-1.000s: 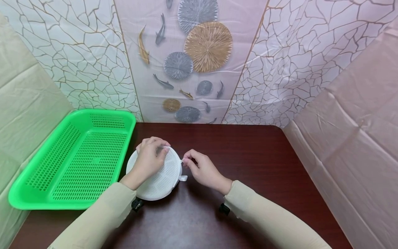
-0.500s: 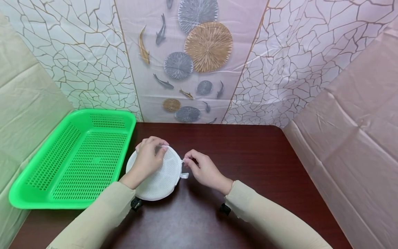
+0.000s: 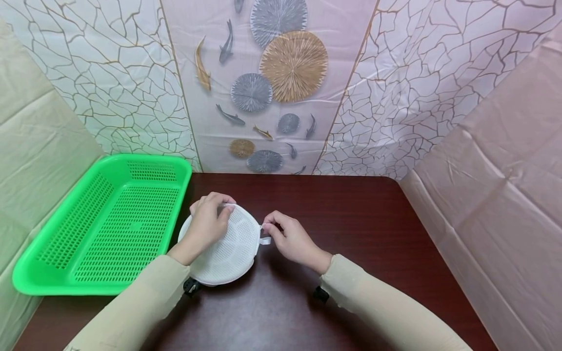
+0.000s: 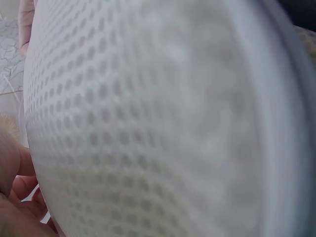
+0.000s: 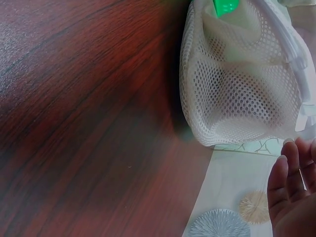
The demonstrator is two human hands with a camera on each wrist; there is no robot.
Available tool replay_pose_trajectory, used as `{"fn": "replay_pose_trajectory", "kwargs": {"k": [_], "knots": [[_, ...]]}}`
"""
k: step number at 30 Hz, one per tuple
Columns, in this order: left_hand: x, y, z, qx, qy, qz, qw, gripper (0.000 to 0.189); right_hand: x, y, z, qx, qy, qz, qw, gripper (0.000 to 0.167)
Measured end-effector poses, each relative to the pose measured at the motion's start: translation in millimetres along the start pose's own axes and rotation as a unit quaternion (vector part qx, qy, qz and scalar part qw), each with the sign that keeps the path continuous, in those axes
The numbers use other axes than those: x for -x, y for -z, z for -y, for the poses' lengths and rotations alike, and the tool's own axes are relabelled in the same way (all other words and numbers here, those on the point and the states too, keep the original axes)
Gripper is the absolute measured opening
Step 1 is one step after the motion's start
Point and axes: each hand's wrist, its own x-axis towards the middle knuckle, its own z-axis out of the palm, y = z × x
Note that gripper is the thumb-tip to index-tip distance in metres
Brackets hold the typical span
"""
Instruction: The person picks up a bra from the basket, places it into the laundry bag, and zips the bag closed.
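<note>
A round white mesh laundry bag (image 3: 230, 248) stands on the table, its flat mesh top facing up. My left hand (image 3: 206, 219) grips the bag's far rim between thumb and fingers. At the right edge, my right hand (image 3: 290, 239) pinches a small white piece, largely hidden by the fingertips, that looks like a zipper pull. Just below those fingers a white fabric loop (image 3: 265, 241) sticks out. Mesh fabric (image 4: 113, 103) fills most of the left wrist view. The right wrist view shows the bag's sagging mesh side (image 5: 237, 94) and the right hand's fingers (image 5: 279, 180).
On the left stands a green plastic basket (image 3: 177, 229) with a slotted floor. The dark red wooden table (image 3: 351, 214) ends at a patterned cloth wall (image 3: 272, 122) behind. Plain beige cloth (image 3: 496, 195) hangs at the right side.
My right hand has moved slightly right, drawing the bag's right edge out with it. The fabric loop has shifted right and farther away. My left hand has shifted slightly left, still gripping the rim.
</note>
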Motion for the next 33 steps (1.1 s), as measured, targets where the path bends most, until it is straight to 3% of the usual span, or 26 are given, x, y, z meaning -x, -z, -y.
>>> {"fn": "replay_pose_trajectory", "kwargs": {"k": [5, 16, 20, 26, 33], "knots": [[-1.3, 2.1, 0.9, 0.002, 0.007, -0.001, 1.0000, 0.007, 0.6, 1, -2, 0.007, 0.000, -0.005, 1.0000, 0.004], [-4.1, 8.4, 5.1, 0.014, 0.062, 0.034, 0.9974, 0.010, 3.3, 11, -6, 0.011, 0.008, -0.022, 0.9997, 0.006], [-3.6, 11.0, 6.2, 0.019, 0.072, 0.047, 0.9961, 0.010, 3.8, 14, -10, 0.003, -0.006, -0.033, 0.9994, 0.005], [1.0, 20.4, 11.4, 0.015, 0.093, 0.090, 0.9915, 0.012, 6.0, 15, -15, -0.016, -0.045, -0.048, 0.9977, 0.006], [15.1, 33.0, 27.1, -0.005, 0.090, 0.115, 0.9893, 0.025, 6.9, 13, -23, -0.069, -0.081, -0.048, 0.9932, 0.006]]}}
